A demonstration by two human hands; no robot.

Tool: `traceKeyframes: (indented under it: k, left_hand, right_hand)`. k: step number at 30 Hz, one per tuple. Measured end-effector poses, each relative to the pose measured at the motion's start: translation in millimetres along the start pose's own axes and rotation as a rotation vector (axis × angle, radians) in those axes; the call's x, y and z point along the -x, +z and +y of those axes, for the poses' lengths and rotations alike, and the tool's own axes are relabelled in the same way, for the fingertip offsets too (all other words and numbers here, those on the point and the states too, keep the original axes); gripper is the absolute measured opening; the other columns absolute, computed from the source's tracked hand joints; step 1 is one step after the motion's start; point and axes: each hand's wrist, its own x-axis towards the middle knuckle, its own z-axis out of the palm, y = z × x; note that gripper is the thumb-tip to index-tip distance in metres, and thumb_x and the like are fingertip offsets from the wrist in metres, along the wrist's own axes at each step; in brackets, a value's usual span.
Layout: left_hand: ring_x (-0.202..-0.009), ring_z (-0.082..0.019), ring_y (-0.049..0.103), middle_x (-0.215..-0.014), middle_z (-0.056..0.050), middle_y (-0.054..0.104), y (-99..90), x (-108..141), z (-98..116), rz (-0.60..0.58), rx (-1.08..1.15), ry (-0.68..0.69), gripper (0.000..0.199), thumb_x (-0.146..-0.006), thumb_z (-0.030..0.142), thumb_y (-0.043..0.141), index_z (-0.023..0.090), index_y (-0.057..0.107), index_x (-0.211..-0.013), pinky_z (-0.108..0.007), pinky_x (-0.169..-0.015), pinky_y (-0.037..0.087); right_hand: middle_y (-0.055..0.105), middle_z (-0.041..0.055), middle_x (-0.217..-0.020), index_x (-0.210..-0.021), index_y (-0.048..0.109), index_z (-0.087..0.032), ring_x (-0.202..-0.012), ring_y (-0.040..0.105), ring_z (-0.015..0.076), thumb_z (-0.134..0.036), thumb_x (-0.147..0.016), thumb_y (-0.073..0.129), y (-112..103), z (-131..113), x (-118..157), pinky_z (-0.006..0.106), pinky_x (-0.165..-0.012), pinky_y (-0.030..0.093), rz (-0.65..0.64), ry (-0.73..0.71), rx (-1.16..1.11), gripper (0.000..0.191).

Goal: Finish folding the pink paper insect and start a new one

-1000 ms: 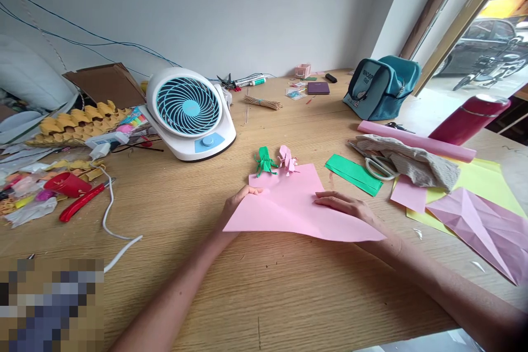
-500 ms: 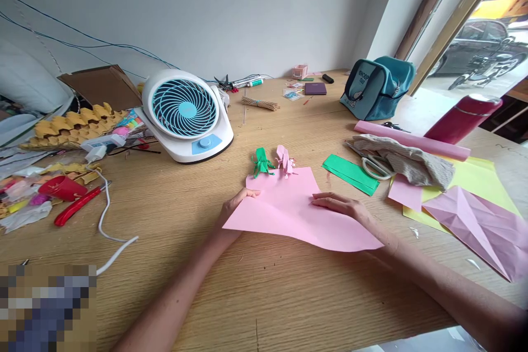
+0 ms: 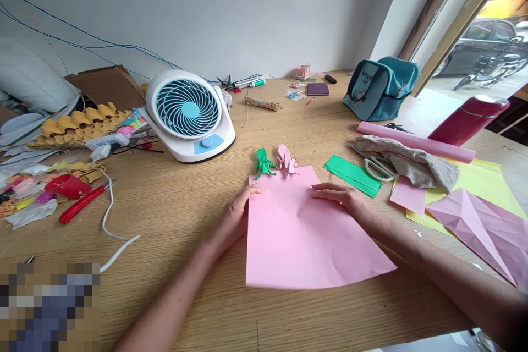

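A large pink paper sheet (image 3: 301, 236) lies between my hands, its near edge lifted and slightly curved. My left hand (image 3: 239, 208) holds its left edge, the fingertips on top and the rest beside and under it. My right hand (image 3: 344, 198) rests on the upper right part, fingers stretched out over the paper. Just beyond the sheet's far edge stand a green folded paper figure (image 3: 263, 163) and a pink folded paper figure (image 3: 286, 160).
A white fan (image 3: 187, 113) stands at back left, with a red cup (image 3: 68, 186) and red-handled tool (image 3: 82, 204) nearer. To the right are folded green paper (image 3: 352, 175), scissors (image 3: 380, 168), a grey cloth (image 3: 429, 168), creased pink paper (image 3: 482, 231), and a teal bag (image 3: 381, 88).
The near part of the pink sheet has dropped toward me and flattened out, showing more of its surface. Both hands stay in nearly the same place.
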Motion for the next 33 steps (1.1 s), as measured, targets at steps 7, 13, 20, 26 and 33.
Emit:
traceKeyframes:
  k: [7,13,20,26,33]
  left_hand:
    - [-0.12,-0.022,0.063,-0.131,-0.011,0.066,4.2,-13,-21,0.049,-0.098,0.048,0.032,-0.093,0.019,0.045,0.019,0.074,-0.106,-0.037,-0.104,0.048]
    - [-0.119,-0.023,0.064,-0.131,-0.008,0.066,3.2,-9,-18,0.081,-0.122,0.021,0.027,-0.086,0.018,0.056,0.022,0.076,-0.104,-0.035,-0.102,0.05]
    - [-0.115,-0.023,0.065,-0.128,-0.005,0.068,-2.0,-5,-14,0.113,-0.164,-0.008,0.028,-0.082,0.016,0.058,0.024,0.075,-0.103,-0.032,-0.099,0.051]
    - [-0.118,-0.022,0.063,-0.131,-0.006,0.065,2.2,-9,-17,0.103,-0.166,-0.002,0.028,-0.082,0.018,0.059,0.025,0.074,-0.105,-0.033,-0.1,0.05]
    - [-0.118,-0.022,0.064,-0.131,-0.007,0.065,4.3,-16,-19,0.112,-0.156,-0.038,0.026,-0.082,0.019,0.061,0.023,0.074,-0.103,-0.033,-0.101,0.049]
  right_hand:
    - [0.063,0.0118,-0.136,-0.128,0.066,-0.022,-0.125,0.06,0.0292,-0.018,-0.084,0.065,0,5,5,0.046,-0.104,0.051,-0.012,-0.052,0.06,0.044]
    - [0.066,0.0127,-0.132,-0.129,0.066,-0.02,-0.121,0.064,0.0294,-0.014,-0.081,0.065,2,5,-1,0.044,-0.103,0.052,-0.001,-0.078,0.03,0.048]
    - [0.066,0.0126,-0.131,-0.129,0.065,-0.021,-0.122,0.063,0.0293,-0.015,-0.082,0.064,10,6,-6,0.046,-0.103,0.052,-0.005,-0.131,-0.002,0.047]
    - [0.064,0.013,-0.134,-0.131,0.064,-0.021,-0.125,0.061,0.0296,-0.017,-0.083,0.066,9,7,-3,0.046,-0.105,0.05,-0.008,-0.116,0.0,0.048]
    - [0.065,0.0125,-0.133,-0.129,0.066,-0.022,-0.124,0.061,0.0296,-0.017,-0.084,0.066,9,4,-6,0.048,-0.106,0.05,0.02,-0.094,0.008,0.046]
